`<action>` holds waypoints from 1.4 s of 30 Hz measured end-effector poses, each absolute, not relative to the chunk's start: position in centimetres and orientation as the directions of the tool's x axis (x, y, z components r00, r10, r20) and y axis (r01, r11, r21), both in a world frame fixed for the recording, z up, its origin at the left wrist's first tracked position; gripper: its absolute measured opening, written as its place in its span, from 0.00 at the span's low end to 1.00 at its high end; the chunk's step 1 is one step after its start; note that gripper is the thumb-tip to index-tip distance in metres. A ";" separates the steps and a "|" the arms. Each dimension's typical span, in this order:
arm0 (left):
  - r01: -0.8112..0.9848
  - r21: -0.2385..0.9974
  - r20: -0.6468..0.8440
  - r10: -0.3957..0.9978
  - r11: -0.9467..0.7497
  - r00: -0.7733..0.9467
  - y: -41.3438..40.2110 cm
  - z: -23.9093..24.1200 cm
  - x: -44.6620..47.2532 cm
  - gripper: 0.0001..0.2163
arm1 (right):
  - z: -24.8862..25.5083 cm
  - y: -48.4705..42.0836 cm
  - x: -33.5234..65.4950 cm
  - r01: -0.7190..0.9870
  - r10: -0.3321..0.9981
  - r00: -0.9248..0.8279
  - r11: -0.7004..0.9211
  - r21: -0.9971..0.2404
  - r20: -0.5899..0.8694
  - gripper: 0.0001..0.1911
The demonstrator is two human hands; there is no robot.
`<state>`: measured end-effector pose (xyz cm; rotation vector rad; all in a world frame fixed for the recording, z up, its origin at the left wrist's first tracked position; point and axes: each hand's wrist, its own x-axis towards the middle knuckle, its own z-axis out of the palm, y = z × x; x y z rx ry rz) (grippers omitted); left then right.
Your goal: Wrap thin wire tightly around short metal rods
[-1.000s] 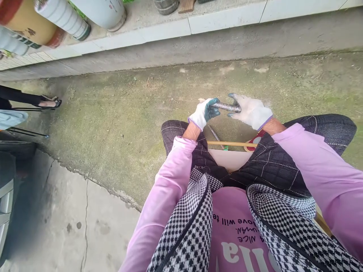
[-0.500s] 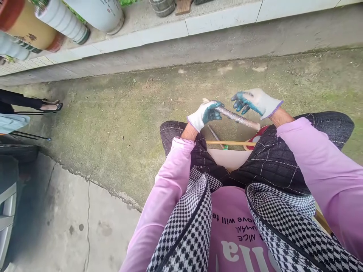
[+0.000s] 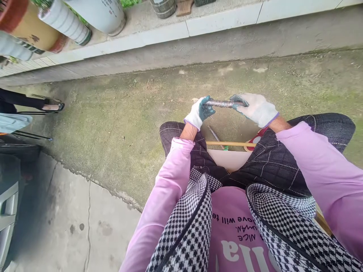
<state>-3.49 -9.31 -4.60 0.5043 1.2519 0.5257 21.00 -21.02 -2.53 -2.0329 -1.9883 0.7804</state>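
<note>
Both hands wear white gloves with dark teal fingers and palms. A stick (image 3: 221, 103) wound with thin silvery wire or thread lies nearly level between them, above the ground in front of my knees. My left hand (image 3: 200, 112) is closed around its left end, and a pale tip shows just beyond the fingers. My right hand (image 3: 253, 107) grips the right end, which the glove mostly hides. The wound middle stays bare between the two gloves.
Below my hands are a thin rod (image 3: 213, 133), a yellow strip (image 3: 235, 144), a pale board (image 3: 227, 158) and a partly hidden red round item (image 3: 259, 136). Flowerpots (image 3: 98, 17) line the ledge (image 3: 164, 34) ahead. Another person's foot (image 3: 52, 107) is far left, above a car wheel (image 3: 8, 207).
My right hand has come from open and apart to closed on the stick's right end. The stick has swung from slanting down rightward to nearly level.
</note>
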 end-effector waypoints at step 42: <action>0.129 0.849 -0.498 0.696 0.512 0.517 -12.3 -2.5 -2.3 0.05 | -1.5 -17.5 23.3 -0.002 0.899 0.352 -0.275 -0.961 -0.258 0.19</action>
